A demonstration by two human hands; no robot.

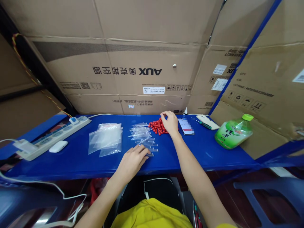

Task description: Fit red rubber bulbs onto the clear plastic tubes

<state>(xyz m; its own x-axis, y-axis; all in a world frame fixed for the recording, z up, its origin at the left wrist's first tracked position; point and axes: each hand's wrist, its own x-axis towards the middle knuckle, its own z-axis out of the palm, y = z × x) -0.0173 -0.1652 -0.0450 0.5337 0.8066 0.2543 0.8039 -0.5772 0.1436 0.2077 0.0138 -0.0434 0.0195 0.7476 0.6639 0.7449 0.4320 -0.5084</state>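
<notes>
Many thin clear tubes [140,133] lie in a loose pile on the blue table, with more spread in a row toward its front edge. My left hand [134,160] rests at the near end of these tubes, its fingers bent and closed on a clear tube [150,155]. Beside the pile, to the right, is a heap of small red rubber bulbs [158,127]. My right hand [170,123] reaches over the heap's right side with thumb and forefinger drawn together in a pinch at the red bulbs. What lies between those fingertips is mostly hidden.
Clear zip bags [106,137] lie left of the tubes. A white power strip [55,134] and a white earbud case [58,146] are farther left. Rightward are a phone [185,126], a white phone-like object [210,123] and a green bottle [234,133]. Cardboard [142,57] walls the back.
</notes>
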